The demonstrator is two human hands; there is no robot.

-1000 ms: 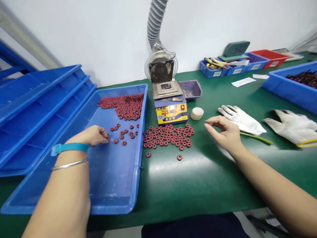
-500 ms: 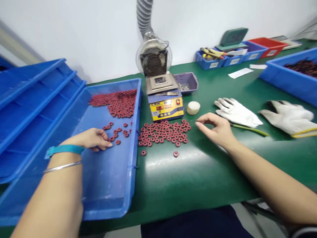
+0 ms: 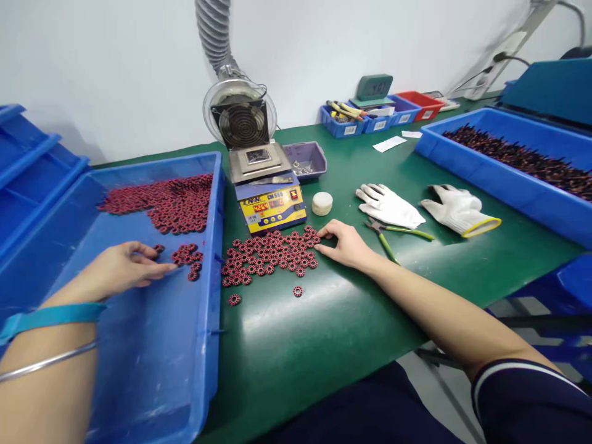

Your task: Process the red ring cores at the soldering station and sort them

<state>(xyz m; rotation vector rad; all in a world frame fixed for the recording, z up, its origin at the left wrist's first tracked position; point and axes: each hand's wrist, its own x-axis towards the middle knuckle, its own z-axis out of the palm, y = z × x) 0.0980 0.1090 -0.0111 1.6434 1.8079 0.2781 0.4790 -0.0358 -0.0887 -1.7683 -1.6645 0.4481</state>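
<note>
My left hand is low inside a large blue tray, its thumb stretched out apart from the curled fingers. By its fingertips lies one small red-and-black toothed ring, with a little cluster of rings just right of the thumb. Over on the green table, my right hand rests at the right edge of a spread of the same rings. Its thumb and forefinger are parted beside the outermost rings. Two single rings lie nearer to me, apart from the spread.
Behind the rings stands a yellow-and-blue soldering pot under a fume hose. A round whitish tub, white gloves, green-handled cutters and a blue tray of dark parts lie to the right. Stacked blue trays stand left.
My view has swung right. My right hand has come in to the edge of the ring spread. In the tray, the loose rings are now bunched closer together, and my left hand's fingers are more extended.
</note>
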